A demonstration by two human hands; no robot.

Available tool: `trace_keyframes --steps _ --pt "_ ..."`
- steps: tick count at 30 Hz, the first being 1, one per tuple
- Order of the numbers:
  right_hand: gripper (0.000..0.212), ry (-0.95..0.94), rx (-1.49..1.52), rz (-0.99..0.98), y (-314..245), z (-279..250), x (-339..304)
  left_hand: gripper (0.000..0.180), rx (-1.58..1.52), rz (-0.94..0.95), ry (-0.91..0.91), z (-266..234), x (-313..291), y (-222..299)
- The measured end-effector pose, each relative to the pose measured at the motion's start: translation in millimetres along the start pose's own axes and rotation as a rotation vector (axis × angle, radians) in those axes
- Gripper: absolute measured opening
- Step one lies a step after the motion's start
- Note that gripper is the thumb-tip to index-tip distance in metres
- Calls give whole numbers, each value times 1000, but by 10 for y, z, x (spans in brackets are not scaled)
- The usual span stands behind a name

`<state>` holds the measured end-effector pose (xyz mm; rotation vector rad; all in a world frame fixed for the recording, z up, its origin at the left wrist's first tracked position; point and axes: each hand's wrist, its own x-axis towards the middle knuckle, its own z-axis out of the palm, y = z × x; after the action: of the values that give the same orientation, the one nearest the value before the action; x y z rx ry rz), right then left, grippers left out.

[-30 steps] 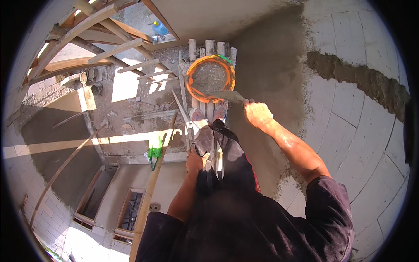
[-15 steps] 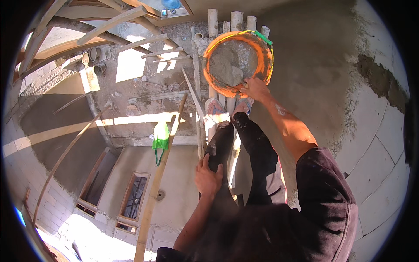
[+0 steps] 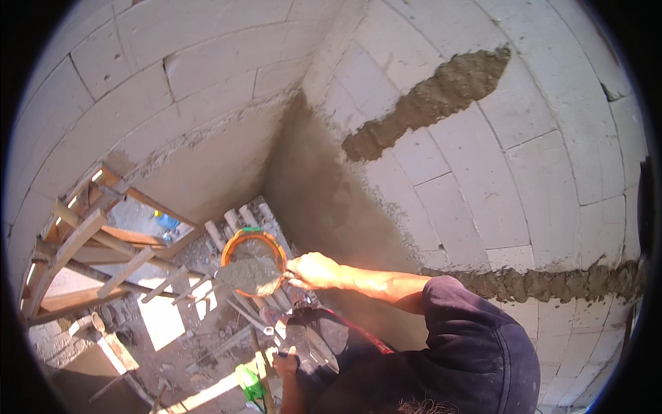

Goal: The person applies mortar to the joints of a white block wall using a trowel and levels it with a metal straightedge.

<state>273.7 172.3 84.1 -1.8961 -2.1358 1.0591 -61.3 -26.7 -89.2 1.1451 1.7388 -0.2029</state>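
My right hand [image 3: 310, 270] is closed on the handle of a trowel [image 3: 285, 277]. A heap of grey wet mortar [image 3: 249, 275] lies on the trowel and hides most of its blade. Behind and below it stands the orange bucket [image 3: 281, 250], with more mortar inside and a green piece on its rim. My left hand [image 3: 285, 361] is low in the picture beside my leg, partly hidden, its fingers resting loosely with nothing visible in them.
Bamboo poles [image 3: 232, 219] form the platform under the bucket. On the right, a block wall [image 3: 476, 186] carries a diagonal mortar band [image 3: 431, 100] and a lower horizontal one [image 3: 545, 283]. Wooden framing [image 3: 89, 231] and a green bag [image 3: 249, 381] are at the left.
My view has swung up toward the wall on the right. My right hand has lifted out of the bucket with mortar on the trowel. My left hand stays by my leg.
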Motion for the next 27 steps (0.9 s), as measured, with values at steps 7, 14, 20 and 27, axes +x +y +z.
trace_keyframes --steps 7,14,20,27 --pt "35 125 -47 -28 -1732 -2685 -1489 86 -47 80 88 -416 231 407" --pt "22 -38 648 284 -1663 -4124 -2381 84 -321 -141 40 -1453 -706 486" --pt "29 1050 134 794 -772 -5781 -3917 62 -331 -254 28 -1729 -1155 258" --pt "19 746 143 502 -1755 -4920 -3251 32 162 3 -197 -1366 -748 -875"
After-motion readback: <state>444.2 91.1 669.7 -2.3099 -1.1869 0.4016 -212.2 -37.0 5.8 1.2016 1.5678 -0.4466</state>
